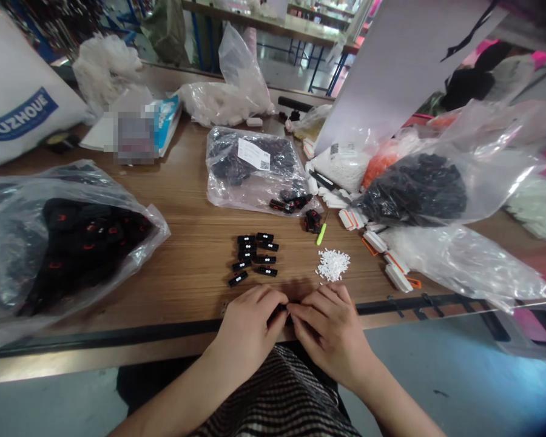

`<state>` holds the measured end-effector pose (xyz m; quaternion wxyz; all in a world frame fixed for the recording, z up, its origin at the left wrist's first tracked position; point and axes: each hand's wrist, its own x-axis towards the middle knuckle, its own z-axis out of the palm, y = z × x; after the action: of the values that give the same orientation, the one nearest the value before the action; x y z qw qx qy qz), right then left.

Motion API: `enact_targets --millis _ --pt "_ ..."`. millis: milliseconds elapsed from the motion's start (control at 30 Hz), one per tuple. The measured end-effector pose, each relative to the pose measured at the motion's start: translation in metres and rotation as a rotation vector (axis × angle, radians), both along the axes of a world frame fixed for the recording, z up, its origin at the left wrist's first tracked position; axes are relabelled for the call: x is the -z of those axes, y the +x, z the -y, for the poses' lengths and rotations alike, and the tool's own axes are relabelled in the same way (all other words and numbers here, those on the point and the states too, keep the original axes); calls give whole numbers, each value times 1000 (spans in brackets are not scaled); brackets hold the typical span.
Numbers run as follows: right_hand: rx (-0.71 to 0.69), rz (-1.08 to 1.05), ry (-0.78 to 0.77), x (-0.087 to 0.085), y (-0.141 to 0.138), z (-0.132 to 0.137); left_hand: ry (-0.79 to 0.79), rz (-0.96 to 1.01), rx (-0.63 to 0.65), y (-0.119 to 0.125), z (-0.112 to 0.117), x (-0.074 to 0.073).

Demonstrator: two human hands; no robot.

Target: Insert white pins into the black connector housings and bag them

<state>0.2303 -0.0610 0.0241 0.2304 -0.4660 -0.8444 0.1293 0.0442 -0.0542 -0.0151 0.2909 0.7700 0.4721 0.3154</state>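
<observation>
Wood-grain tbl is running across a workshop, grey flr showing below, blue-legged tbls standing behind. 9 hard blk plastic blocks, white-dotted, are sitting in 2 rough cols; 1 heap of tiny white pegs, too many to count, is lying R of them, 1 slim green handle just behind. At tbl's front edge, L hand is clamping 1 small dark piece, mostly hidden, btwn fingertips; R hand is meeting it, can't tell if gripping
</observation>
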Motion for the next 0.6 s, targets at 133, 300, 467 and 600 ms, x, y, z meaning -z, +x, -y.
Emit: enact_targets --millis 133,300,467,600 --pt "37 -89 -48 3 13 -3 -11 -4 5 -1 0 -2" --pt "405 -49 22 18 72 -18 -1 23 7 0 -1 -3" --pt "458 29 -88 27 105 -30 7 15 -1 2 -2 -3" --pt "429 35 -97 24 102 -33 25 20 -5 2 -1 -5"
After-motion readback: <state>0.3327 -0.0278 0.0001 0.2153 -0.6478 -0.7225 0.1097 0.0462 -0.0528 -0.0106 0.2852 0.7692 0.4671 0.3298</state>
